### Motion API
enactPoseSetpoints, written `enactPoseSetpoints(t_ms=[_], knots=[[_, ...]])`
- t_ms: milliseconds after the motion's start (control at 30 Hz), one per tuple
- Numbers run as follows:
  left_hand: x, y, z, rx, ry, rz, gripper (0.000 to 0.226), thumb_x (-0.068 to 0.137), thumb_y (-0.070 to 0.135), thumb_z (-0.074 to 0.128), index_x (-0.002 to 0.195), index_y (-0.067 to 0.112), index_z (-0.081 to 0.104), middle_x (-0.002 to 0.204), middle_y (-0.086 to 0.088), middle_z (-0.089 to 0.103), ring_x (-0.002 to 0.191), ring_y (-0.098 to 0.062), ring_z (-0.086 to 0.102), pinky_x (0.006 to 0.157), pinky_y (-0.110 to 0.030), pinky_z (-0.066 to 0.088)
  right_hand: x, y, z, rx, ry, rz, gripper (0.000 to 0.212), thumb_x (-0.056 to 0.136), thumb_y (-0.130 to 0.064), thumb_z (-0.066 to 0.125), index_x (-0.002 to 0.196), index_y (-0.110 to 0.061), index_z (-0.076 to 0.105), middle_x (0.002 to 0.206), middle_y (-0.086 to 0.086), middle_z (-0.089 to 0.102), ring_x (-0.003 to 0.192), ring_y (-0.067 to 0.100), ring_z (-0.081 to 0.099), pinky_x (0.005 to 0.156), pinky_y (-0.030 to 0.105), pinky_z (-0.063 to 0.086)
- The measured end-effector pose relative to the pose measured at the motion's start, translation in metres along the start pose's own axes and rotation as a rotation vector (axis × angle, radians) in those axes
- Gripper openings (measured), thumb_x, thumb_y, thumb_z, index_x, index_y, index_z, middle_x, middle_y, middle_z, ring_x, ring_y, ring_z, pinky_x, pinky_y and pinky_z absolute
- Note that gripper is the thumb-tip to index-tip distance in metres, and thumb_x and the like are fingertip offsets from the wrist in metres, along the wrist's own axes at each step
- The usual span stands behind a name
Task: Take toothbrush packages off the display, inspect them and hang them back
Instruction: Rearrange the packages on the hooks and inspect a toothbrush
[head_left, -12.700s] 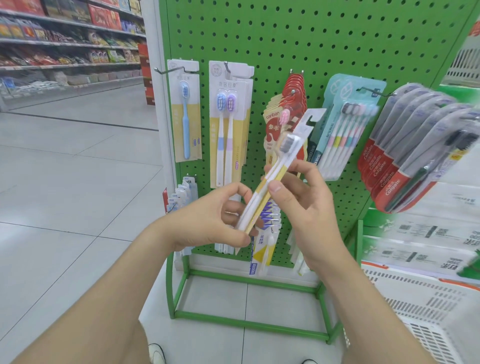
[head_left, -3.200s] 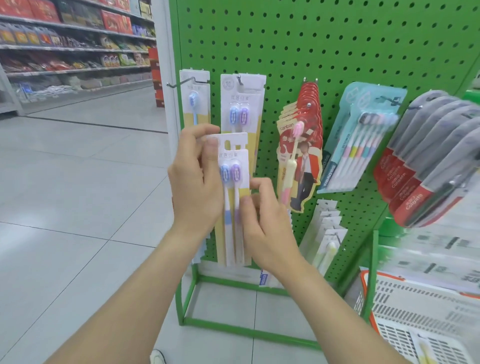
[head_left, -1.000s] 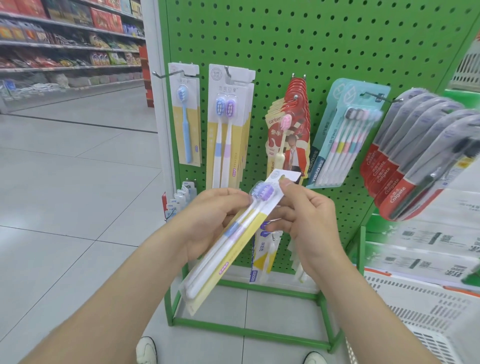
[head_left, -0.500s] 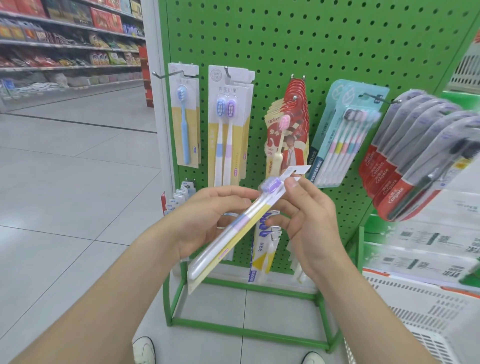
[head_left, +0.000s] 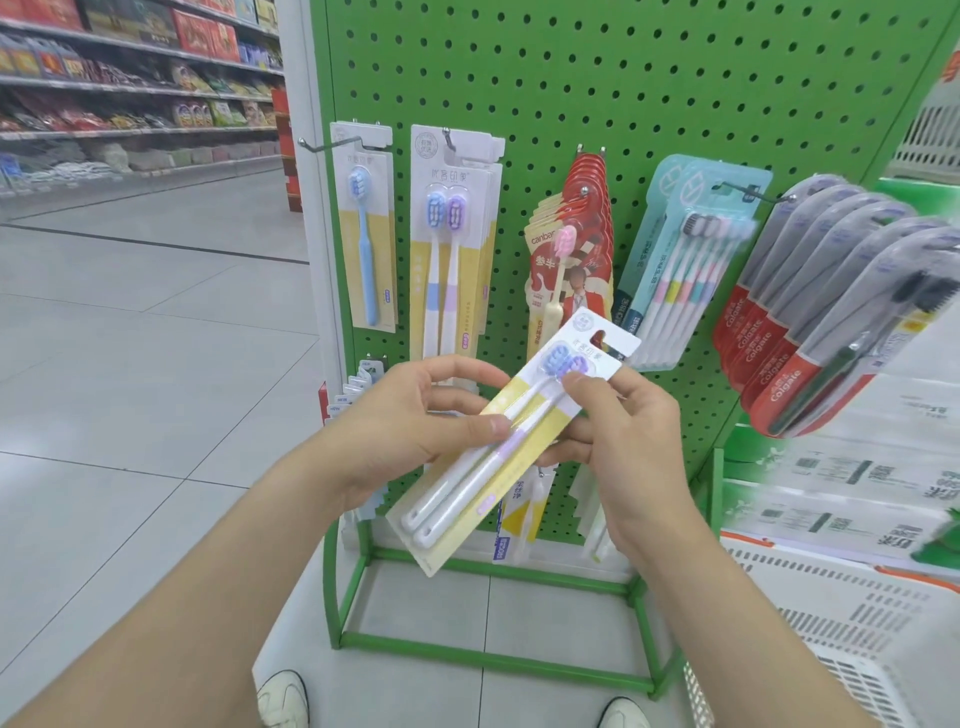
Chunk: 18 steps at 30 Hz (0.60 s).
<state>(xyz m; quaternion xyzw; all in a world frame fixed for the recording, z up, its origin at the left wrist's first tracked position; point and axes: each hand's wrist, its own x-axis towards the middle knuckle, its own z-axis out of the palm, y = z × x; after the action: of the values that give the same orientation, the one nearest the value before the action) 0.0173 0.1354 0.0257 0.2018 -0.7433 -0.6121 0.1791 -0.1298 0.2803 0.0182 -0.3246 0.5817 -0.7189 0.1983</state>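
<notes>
A shop aisle with a grey tiled floor (head_left: 130, 389) and stocked shelves (head_left: 130, 78) is at the far left; in front stands a green pegboard display (head_left: 649, 78). A person holds one toothbrush package (head_left: 467, 499) in front of the display, off the hooks. It is tilted, with the hanging hole up to the right and the handles down to the left. The left hand (head_left: 415, 421) grasps its middle, thumb on the front. The right hand (head_left: 628, 431) pinches the upper end, thumb beside the brush heads. On the hooks hang a same-looking twin pack (head_left: 452, 249), a single blue brush pack (head_left: 366, 234), red packs (head_left: 587, 218), a teal multi-pack (head_left: 685, 249) and Colgate packs (head_left: 810, 322). A white basket (head_left: 831, 623) is at the lower right.
</notes>
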Motion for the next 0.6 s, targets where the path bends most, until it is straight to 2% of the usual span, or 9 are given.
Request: enactPoseSetpoints(t_ms=[67, 133, 200, 300, 400, 467, 533, 600], knots=[[0.000, -0.001, -0.005, 0.020, -0.036, -0.023, 0.046, 0.083, 0.021, 0.090, 0.125, 0.028, 0.071, 0.108, -0.007, 0.081, 0.097, -0.025, 0.079, 0.084, -0.035, 0.062, 0.000, 0.001, 0.001, 0.017, 0.075, 0.017, 0.018, 0.107, -0.009, 0.055, 0.111, -0.002, 0.070, 0.088, 0.019, 0.080, 0.078, 0.051, 0.074, 0.057, 0.043, 0.061], [-0.001, -0.002, -0.011, 0.058, -0.088, -0.038, 0.053, 0.082, 0.015, 0.092, 0.128, 0.028, 0.069, 0.113, -0.010, 0.079, 0.104, -0.030, 0.078, 0.098, -0.047, 0.060, 0.000, 0.003, 0.001, 0.043, 0.149, 0.035, 0.019, 0.107, -0.010, 0.054, 0.111, -0.003, 0.071, 0.089, 0.019, 0.080, 0.080, 0.051, 0.074, 0.059, 0.043, 0.063], [-0.002, -0.004, -0.014, 0.080, -0.121, -0.033, 0.060, 0.080, 0.009, 0.093, 0.130, 0.027, 0.066, 0.117, -0.013, 0.077, 0.108, -0.034, 0.078, 0.103, -0.056, 0.058, 0.001, 0.003, 0.000, 0.077, 0.175, 0.048, 0.020, 0.107, -0.010, 0.053, 0.113, -0.004, 0.071, 0.093, 0.019, 0.080, 0.086, 0.047, 0.076, 0.062, 0.041, 0.064], [-0.003, -0.004, -0.014, 0.079, -0.092, 0.006, 0.064, 0.077, 0.005, 0.094, 0.129, 0.025, 0.063, 0.118, -0.013, 0.077, 0.106, -0.034, 0.078, 0.101, -0.061, 0.058, -0.001, 0.002, 0.001, 0.150, 0.080, 0.087, 0.021, 0.106, -0.006, 0.055, 0.119, -0.006, 0.071, 0.106, 0.016, 0.080, 0.100, 0.040, 0.077, 0.080, 0.042, 0.066], [-0.002, -0.005, -0.012, 0.074, -0.063, 0.054, 0.067, 0.074, 0.006, 0.095, 0.129, 0.024, 0.062, 0.116, -0.011, 0.078, 0.104, -0.033, 0.078, 0.099, -0.059, 0.060, -0.004, 0.003, 0.003, 0.248, -0.078, 0.144, 0.029, 0.104, 0.001, 0.057, 0.132, -0.004, 0.061, 0.119, 0.020, 0.077, 0.113, 0.044, 0.072, 0.100, 0.056, 0.059], [-0.002, -0.005, -0.013, 0.087, -0.058, 0.067, 0.065, 0.075, 0.007, 0.095, 0.128, 0.024, 0.062, 0.116, -0.009, 0.078, 0.105, -0.031, 0.078, 0.099, -0.056, 0.060, -0.005, 0.003, 0.003, 0.295, -0.128, 0.149, 0.036, 0.103, 0.005, 0.057, 0.138, -0.005, 0.056, 0.119, 0.022, 0.076, 0.113, 0.044, 0.072, 0.095, 0.055, 0.061], [-0.002, -0.006, -0.015, 0.132, -0.075, 0.057, 0.059, 0.078, 0.006, 0.094, 0.125, 0.024, 0.063, 0.117, -0.005, 0.079, 0.107, -0.029, 0.077, 0.100, -0.054, 0.060, -0.007, 0.003, 0.003, 0.329, -0.127, 0.131, 0.039, 0.102, 0.009, 0.055, 0.138, -0.006, 0.055, 0.109, 0.018, 0.077, 0.104, 0.036, 0.075, 0.089, 0.047, 0.062], [-0.002, -0.008, -0.019, 0.197, -0.111, 0.031, 0.051, 0.082, 0.002, 0.090, 0.122, 0.023, 0.065, 0.119, -0.001, 0.078, 0.111, -0.028, 0.075, 0.101, -0.053, 0.059, -0.008, 0.002, 0.004, 0.367, -0.099, 0.112, 0.042, 0.100, 0.011, 0.054, 0.138, -0.009, 0.056, 0.104, 0.012, 0.076, 0.098, 0.028, 0.074, 0.090, 0.047, 0.061]])
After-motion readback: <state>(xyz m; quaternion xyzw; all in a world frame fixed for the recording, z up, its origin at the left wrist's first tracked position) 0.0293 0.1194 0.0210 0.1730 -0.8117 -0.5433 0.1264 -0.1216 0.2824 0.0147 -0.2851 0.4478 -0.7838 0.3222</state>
